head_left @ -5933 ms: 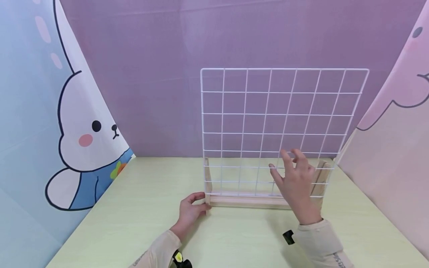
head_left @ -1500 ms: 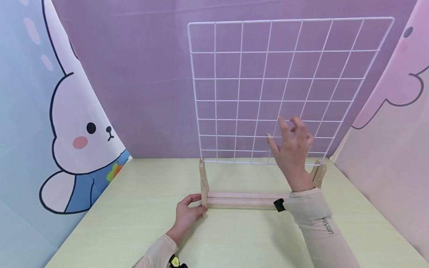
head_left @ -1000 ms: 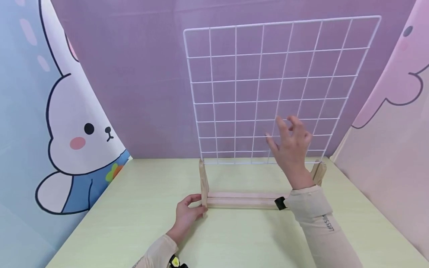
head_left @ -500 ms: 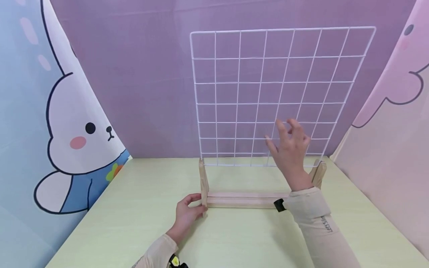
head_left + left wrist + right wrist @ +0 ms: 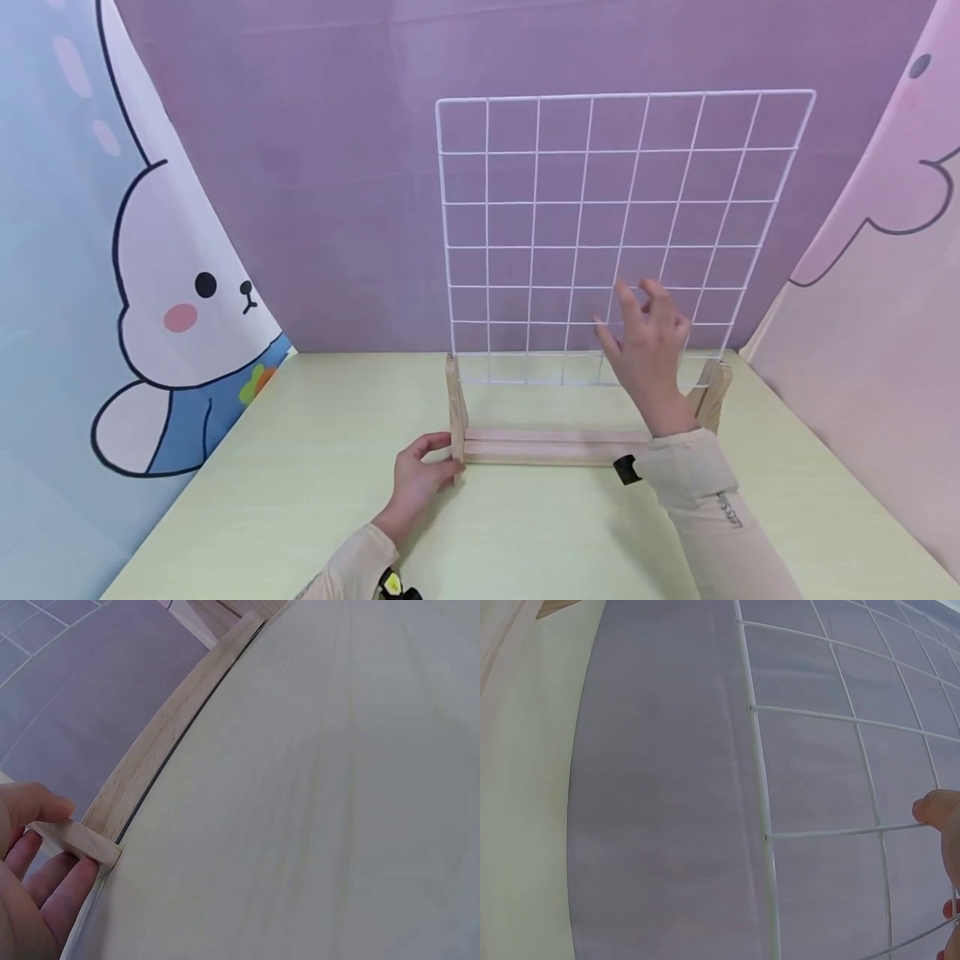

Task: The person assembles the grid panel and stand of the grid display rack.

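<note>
A white wire grid panel (image 5: 517, 287) stands roughly upright. My right hand (image 5: 648, 354) grips it by the wires in its lower right part; in the right wrist view, the thumb (image 5: 937, 806) lies against a wire. Below is a wooden stand (image 5: 540, 452), made of a low crossbar between two uprights. The panel's lower corners are at the tops of the left upright (image 5: 456, 396) and right upright (image 5: 716, 387), its bottom edge well above the crossbar. At the stand's left end, my left hand (image 5: 420, 479) pinches the wood between thumb and fingers, also seen in the left wrist view.
The stand rests on a pale yellow-green table (image 5: 300, 467). A purple backdrop (image 5: 337, 208) rises behind it. On the left is a blue panel with a white rabbit picture (image 5: 180, 250), on the right a pink one (image 5: 885, 333).
Earlier the panel sat low in the stand, then my right hand lifted it above the uprights. Over the last second it has come down and levelled. My left hand stays on the stand.
</note>
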The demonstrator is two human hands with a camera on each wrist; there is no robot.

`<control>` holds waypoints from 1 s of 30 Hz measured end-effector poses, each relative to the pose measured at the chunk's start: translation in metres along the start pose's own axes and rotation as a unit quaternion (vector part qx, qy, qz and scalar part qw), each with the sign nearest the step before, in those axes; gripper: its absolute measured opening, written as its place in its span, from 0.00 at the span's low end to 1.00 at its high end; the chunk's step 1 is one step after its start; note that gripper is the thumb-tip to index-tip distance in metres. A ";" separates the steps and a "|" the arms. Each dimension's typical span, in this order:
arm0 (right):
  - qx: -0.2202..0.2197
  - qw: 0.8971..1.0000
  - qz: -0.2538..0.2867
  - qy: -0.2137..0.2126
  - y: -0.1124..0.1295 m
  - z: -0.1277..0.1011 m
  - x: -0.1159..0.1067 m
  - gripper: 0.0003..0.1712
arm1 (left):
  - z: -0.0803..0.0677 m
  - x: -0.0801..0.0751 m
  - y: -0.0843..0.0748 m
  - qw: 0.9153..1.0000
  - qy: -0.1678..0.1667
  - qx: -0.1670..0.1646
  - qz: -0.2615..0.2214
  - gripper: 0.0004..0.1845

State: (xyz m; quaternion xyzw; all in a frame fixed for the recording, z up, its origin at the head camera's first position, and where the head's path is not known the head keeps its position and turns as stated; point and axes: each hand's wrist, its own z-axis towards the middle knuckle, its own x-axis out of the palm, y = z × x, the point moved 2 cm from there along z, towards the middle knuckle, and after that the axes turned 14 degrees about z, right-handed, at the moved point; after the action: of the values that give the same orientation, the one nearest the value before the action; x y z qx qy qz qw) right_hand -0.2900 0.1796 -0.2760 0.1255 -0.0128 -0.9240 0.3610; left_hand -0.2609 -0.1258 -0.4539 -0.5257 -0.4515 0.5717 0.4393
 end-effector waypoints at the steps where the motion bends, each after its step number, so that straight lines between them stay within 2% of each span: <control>1: -0.001 1.000 0.000 0.001 0.000 -0.001 0.000 0.28 | 0.001 0.000 0.002 1.000 -0.001 0.000 0.000 0.24; 13: -0.007 1.000 0.005 0.002 -0.001 -0.011 0.001 0.28 | 0.000 0.001 0.002 1.000 -0.007 0.000 0.000 0.24; 22: -0.011 1.000 0.006 0.003 -0.002 -0.018 0.002 0.27 | 0.003 0.002 0.005 1.000 0.004 0.002 -0.026 0.23; 30: -0.011 1.000 0.003 0.001 -0.002 -0.023 0.003 0.28 | 0.005 0.002 0.007 1.000 0.002 0.002 -0.027 0.23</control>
State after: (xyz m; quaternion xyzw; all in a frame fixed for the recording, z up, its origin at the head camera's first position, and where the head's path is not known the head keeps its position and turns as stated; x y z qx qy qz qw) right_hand -0.2882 0.1806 -0.2992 0.1226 -0.0021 -0.9228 0.3653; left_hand -0.2658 -0.1256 -0.4606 -0.5134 -0.4632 0.5599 0.4564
